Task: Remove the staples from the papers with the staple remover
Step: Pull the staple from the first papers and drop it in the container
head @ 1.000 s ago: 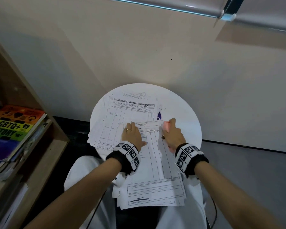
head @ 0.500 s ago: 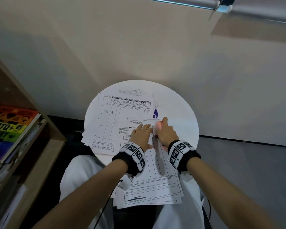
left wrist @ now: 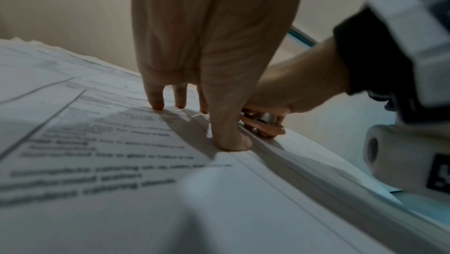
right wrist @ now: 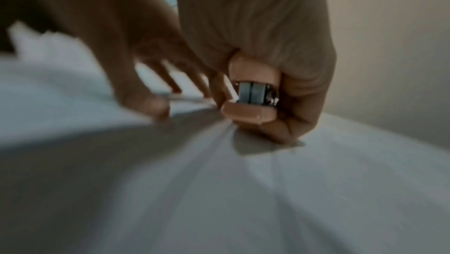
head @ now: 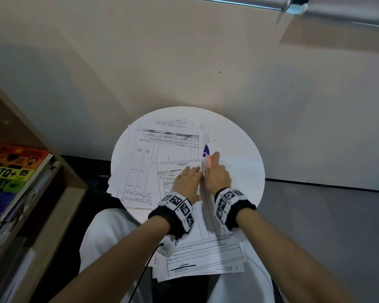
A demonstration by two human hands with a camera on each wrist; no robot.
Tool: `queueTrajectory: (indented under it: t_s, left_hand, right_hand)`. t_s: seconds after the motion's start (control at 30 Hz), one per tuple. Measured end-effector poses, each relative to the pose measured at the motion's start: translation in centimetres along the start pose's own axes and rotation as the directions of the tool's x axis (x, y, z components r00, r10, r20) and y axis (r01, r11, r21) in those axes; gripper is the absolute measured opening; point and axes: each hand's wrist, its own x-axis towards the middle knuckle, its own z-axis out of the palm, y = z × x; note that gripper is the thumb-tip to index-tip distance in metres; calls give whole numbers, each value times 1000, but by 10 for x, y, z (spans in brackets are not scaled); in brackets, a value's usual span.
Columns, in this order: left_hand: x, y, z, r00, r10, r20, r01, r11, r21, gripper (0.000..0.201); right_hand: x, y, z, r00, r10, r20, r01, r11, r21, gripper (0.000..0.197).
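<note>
A stapled set of printed papers (head: 184,217) lies on the small round white table (head: 239,154) and hangs over its near edge onto my lap. My left hand (head: 187,182) presses flat on the top sheet (left wrist: 102,142) with straight fingers (left wrist: 155,96), close to the sheet's top right corner. My right hand (head: 217,178) grips a pink staple remover (head: 208,161) with metal jaws (right wrist: 253,94) and holds it at that corner, right beside the left fingertips. The staple itself is hidden.
A second pile of printed forms (head: 162,154) covers the table's left half. Something blue (head: 205,150) peeks out beside it. A wooden shelf (head: 59,193) with a rainbow-coloured book (head: 11,169) stands at the left. A plain wall rises behind the table.
My left hand slid right across the top sheet until its fingers met my right hand at the corner. The right hand with the staple remover shifted slightly left.
</note>
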Motion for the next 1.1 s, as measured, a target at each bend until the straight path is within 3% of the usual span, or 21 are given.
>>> queueTrajectory:
  t_s: [0.1, 0.27, 0.37, 0.43, 0.5, 0.53, 0.57, 0.63, 0.7, 0.77, 0.83, 0.97, 1.1]
  left_hand:
    - [1, 0, 1, 1000, 1, -6, -1, 1000, -2, 85]
    - [4, -2, 2, 1000, 17, -15, -16, 999, 31, 79]
    - [6, -3, 0, 999, 14, 48, -15, 999, 29, 75]
    - [10, -4, -2, 998, 25, 58, -25, 1000, 12, 55]
    - [13, -1, -7, 995, 47, -85, -57, 990, -130, 23]
    - [10, 4, -10, 984, 28, -174, -77, 956, -282, 24]
    - [7, 11, -12, 970, -7, -244, -111, 878, -465, 28]
    - [-7, 32, -20, 959, -66, -277, -185, 596, -782, 28]
    - [-18, 53, -23, 962, -110, -251, -204, 323, -924, 25]
    - [-26, 70, -24, 954, -193, -231, -195, 187, -963, 24]
    - [-31, 79, -25, 939, -242, -245, -206, 175, -963, 21]
    - [-42, 94, -25, 920, -238, -310, -235, 298, -925, 14]
    - [-47, 114, -29, 919, -246, -307, -219, 330, -918, 11]
  right_hand:
    - [10, -7, -4, 997, 70, -16, -68, 992, 105, 36]
    - [10, -7, -13, 995, 92, -30, -83, 967, 239, 37]
    - [6, -5, -29, 997, 51, -64, -33, 964, 263, 37]
    - [-5, -1, -42, 998, -10, -65, 27, 962, 272, 38]
    - [-18, 6, -54, 996, -55, -74, 75, 949, 307, 38]
    - [-25, 9, -60, 994, -66, -85, 91, 941, 325, 37]
    - [-31, 13, -64, 992, -75, -100, 105, 934, 341, 35]
    - [-43, 19, -71, 987, -88, -132, 129, 929, 346, 30]
    - [-54, 24, -75, 982, -99, -159, 150, 926, 346, 28]
    - [-67, 28, -78, 976, -105, -190, 167, 923, 347, 30]
    - [-78, 33, -81, 968, -112, -223, 183, 926, 331, 35]
    - [-104, 41, -90, 946, -139, -294, 223, 936, 273, 30]
    - [-134, 57, -103, 932, -161, -326, 235, 951, 203, 29]
